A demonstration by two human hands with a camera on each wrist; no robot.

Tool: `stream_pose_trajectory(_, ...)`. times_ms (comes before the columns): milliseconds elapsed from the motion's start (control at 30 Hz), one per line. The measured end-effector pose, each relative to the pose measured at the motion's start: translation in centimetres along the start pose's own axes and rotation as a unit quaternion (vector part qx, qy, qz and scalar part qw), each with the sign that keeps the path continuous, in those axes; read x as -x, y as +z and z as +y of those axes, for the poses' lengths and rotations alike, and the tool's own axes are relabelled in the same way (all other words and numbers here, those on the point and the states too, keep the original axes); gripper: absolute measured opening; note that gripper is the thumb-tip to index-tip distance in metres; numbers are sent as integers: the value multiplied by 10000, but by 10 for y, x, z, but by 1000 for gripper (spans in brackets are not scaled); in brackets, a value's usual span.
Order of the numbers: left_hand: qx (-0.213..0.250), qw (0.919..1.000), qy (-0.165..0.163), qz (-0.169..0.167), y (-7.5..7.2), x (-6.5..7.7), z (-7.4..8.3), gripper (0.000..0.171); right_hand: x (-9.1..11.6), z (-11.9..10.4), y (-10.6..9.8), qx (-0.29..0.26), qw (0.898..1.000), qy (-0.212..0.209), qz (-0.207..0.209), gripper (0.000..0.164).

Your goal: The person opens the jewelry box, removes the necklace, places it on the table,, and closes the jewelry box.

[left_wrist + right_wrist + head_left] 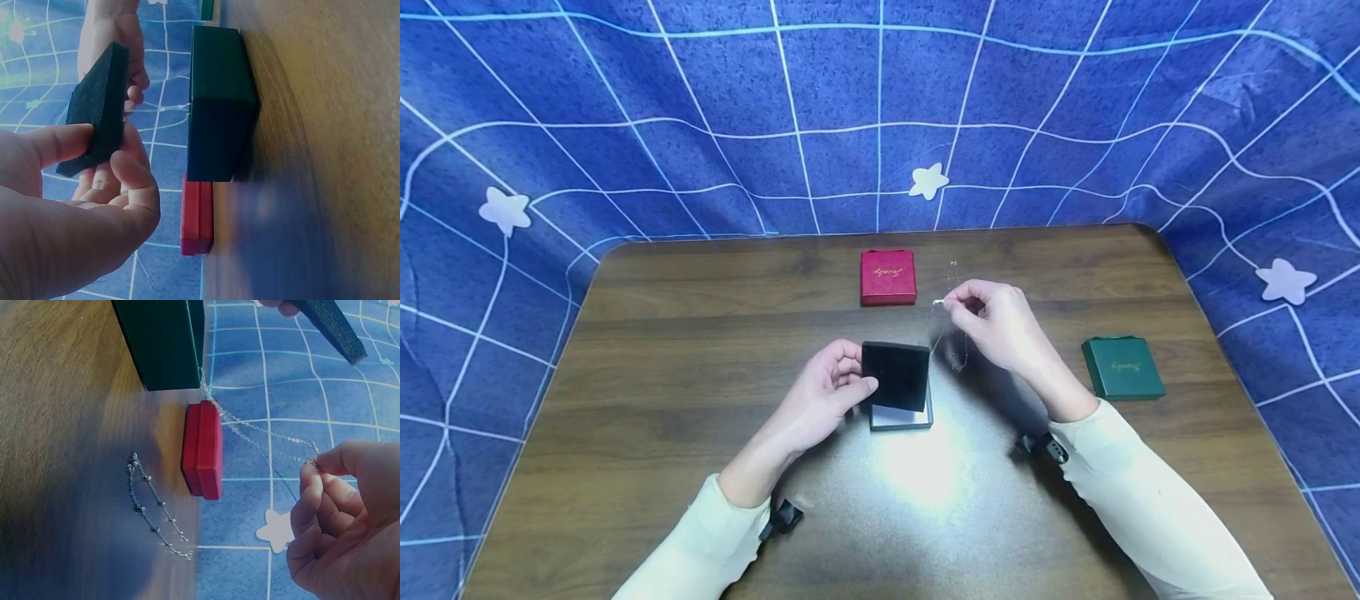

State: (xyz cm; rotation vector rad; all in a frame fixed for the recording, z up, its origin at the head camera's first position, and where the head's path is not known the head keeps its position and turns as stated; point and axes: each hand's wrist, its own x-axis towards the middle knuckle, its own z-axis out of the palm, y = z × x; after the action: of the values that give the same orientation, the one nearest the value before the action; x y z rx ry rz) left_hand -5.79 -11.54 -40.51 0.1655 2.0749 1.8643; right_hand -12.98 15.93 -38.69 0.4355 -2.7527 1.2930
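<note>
My left hand (826,396) pinches a square black foam pad (895,375) between thumb and fingers. In the head view, the pad is tilted over a dark, open jewelry box base (901,427) with a pale inside. My right hand (1000,321) pinches the end of a fine silver chain (269,432) between thumb and forefinger. From there the doubled chain slopes down to the box's edge, and its other end is hidden. On the table beyond the box lies a second silver chain with small beads (155,529), touched by neither hand.
A closed red jewelry box (887,278) stands behind the left hand's work. To the right of my right forearm is a closed green jewelry box (1126,368). A blue grid-patterned cloth (835,83) hangs behind the wooden table (685,317).
</note>
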Motion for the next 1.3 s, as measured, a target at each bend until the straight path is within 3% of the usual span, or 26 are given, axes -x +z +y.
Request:
stream_pose_trajectory(467,113,9998,-97,103,0,-1,-3,26,5,-2,-4,107,9968,-766,189,7)
stream_pose_trajectory(1300,189,9994,-159,251,0,-3,-3,26,15,-30,-26,388,9861,-1600,242,11)
